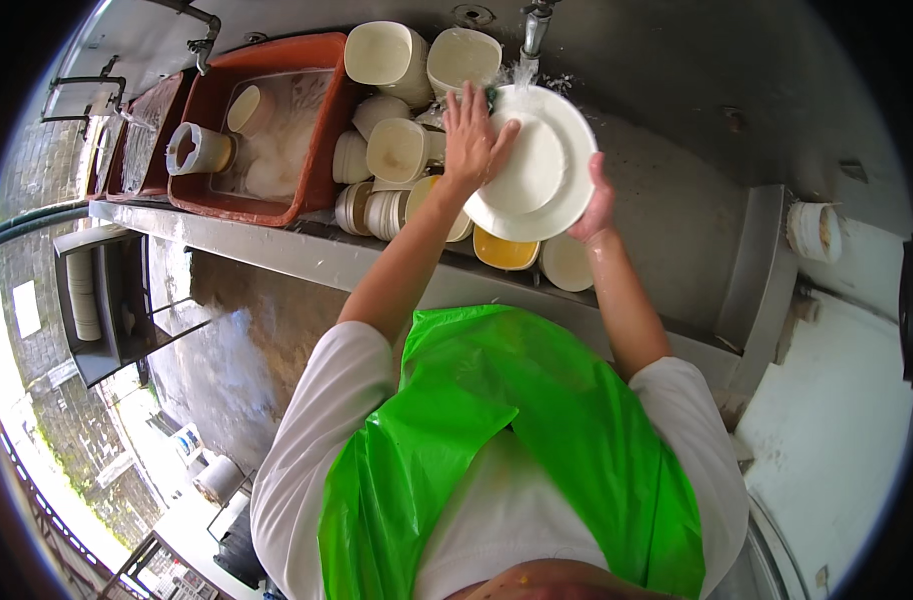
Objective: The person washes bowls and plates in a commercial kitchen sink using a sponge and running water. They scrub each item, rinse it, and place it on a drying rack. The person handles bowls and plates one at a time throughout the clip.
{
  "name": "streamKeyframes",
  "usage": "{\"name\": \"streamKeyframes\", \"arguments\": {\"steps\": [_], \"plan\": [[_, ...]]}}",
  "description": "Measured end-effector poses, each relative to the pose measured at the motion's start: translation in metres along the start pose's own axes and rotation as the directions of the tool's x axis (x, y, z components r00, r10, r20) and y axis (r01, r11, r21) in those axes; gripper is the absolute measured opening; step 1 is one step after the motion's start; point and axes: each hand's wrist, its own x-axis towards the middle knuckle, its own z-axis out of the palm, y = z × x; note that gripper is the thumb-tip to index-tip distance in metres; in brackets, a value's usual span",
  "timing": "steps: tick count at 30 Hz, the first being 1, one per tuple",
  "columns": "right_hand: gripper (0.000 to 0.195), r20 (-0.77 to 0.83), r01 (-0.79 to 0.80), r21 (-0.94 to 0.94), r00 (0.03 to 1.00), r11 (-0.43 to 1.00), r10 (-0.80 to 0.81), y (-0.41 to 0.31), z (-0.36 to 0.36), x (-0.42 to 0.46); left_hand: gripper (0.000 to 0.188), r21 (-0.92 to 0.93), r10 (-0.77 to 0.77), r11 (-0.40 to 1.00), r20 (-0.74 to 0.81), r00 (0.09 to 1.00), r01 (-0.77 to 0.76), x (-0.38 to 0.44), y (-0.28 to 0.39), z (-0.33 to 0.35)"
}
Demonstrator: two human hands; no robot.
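Note:
A white round plate point(528, 161) is tilted under the metal tap point(535, 34), and water splashes on its upper rim. My right hand point(597, 201) grips the plate's right edge. My left hand point(477, 139) lies spread over its left side, the palm towards the plate; part of a dark green scouring pad point(491, 96) shows behind its fingers. Stacks of squarish cream bowls point(381, 54) stand to the left, and more bowls point(398, 150) lie near my left forearm. A yellow squarish dish point(506, 249) sits below the plate, beside a pale round dish point(567, 262).
A red-brown plastic tub point(309, 150) of cloudy water stands left, holding a bowl point(250, 110) and a white container point(198, 150). Farther left is another tub point(149, 135). The steel sink's front rim point(306, 262) runs before me. A white roll-like object point(815, 231) is at right.

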Motion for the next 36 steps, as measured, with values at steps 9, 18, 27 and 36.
{"name": "streamKeyframes", "arguments": {"steps": [9, 18, 27, 36], "plan": [[0.078, 0.005, 0.266, 0.054, 0.964, 0.963, -0.266, -0.031, 0.007, 0.010, 0.066, -0.263, 0.302, 0.919, -0.004, 0.953, -0.292, -0.018, 0.047, 0.010], [0.078, -0.208, 0.055, 0.083, 0.977, 0.995, -0.037, -0.027, -0.036, 0.028, 0.056, -0.106, 0.348, 0.937, 0.192, 0.917, -0.334, -0.050, 0.061, -0.008], [0.066, 0.022, -0.293, -0.837, 0.825, -0.461, -0.565, -0.004, -0.172, 0.086, 0.033, -0.597, -0.626, 0.694, -0.225, 0.747, 0.402, -0.080, -0.097, -0.101], [0.061, -0.533, -0.494, -0.846, 0.768, 0.202, -0.354, -0.024, -0.167, 0.093, 0.035, -0.980, -0.745, -0.068, 0.176, 0.643, 0.189, -0.073, -0.145, -0.159]]}}
